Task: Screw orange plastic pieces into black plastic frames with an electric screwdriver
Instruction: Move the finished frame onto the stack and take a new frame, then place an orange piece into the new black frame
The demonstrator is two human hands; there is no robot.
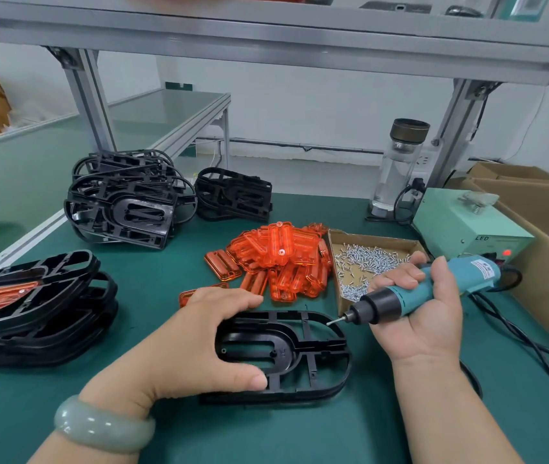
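You are facing a workbench (12, 251) whose green mat (15, 396) is lying under a grey aluminium shelf (266, 31), and slanted aluminium uprights (94, 105) are holding that shelf up on your left and right. Behind them a white wall (300, 102) is catching soft, even light, a thin pipe (300, 148) is running along its foot, and a second green-topped table (159, 108) is stretching away on your left beyond the bench
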